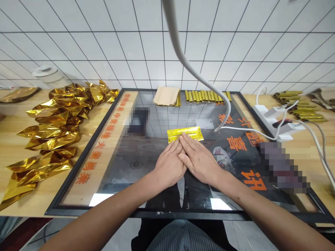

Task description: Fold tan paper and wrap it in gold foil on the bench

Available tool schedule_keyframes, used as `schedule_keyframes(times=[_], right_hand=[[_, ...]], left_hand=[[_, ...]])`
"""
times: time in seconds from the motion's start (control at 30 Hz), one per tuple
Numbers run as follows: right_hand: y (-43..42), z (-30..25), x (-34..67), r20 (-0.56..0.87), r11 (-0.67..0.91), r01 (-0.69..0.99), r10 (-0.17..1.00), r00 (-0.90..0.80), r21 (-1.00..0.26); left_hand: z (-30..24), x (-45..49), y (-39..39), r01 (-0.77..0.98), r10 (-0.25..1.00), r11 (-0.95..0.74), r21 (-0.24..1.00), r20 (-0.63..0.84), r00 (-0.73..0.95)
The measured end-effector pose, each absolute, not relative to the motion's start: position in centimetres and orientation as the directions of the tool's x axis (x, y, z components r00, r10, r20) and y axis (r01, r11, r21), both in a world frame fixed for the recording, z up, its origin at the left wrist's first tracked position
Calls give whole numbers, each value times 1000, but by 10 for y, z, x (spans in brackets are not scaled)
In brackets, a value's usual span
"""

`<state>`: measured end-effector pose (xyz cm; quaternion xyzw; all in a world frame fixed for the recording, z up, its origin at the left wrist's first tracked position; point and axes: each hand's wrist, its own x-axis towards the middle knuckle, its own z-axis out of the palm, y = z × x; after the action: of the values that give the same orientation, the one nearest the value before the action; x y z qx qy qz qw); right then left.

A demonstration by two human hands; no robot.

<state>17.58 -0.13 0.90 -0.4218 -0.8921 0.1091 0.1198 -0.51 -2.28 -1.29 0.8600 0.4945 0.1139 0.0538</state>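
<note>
A yellow-gold foil paper strip lies flat on the dark glass panel in front of me. My left hand rests palm down, its straight fingers reaching to the strip's near edge. Partly overlapping it, my right hand also lies flat, with the fingertips on the middle of the strip. Both hands look open with fingers extended; what is under the palms is hidden. Behind the strip are a stack of tan-backed gold paper and a row of rolled gold foil tubes.
Folded shiny gold foil pieces pile up on the left of the wooden table. A white cable hangs down over the panel. To the right stand a power strip with wires and more gold rolls. A white-lidded container is back left.
</note>
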Motion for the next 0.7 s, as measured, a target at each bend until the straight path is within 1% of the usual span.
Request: schedule_keyframes(times=[0.07, 0.13, 0.27, 0.47, 0.7], right_hand=[[-1, 6, 178, 133, 605, 735, 792, -596, -306], [-1, 3, 184, 149, 589, 755, 806, -573, -289], [-1, 1, 196, 153, 564, 802, 826, -543, -199], [-2, 1, 208, 160, 514, 852, 854, -496, -101], [-4, 2, 215, 139, 473, 878, 877, -461, -71]], left_hand=[[-13, -6, -23, 839, 863, -506, 203, 137, 487], [-11, -7, -23, 840, 862, -507, 193, 127, 491], [-7, -13, -22, 836, 849, -528, 149, 120, 515], [-4, -27, -21, 780, 783, -620, 84, 121, 610], [-5, -25, -22, 777, 777, -627, 58, 128, 617]])
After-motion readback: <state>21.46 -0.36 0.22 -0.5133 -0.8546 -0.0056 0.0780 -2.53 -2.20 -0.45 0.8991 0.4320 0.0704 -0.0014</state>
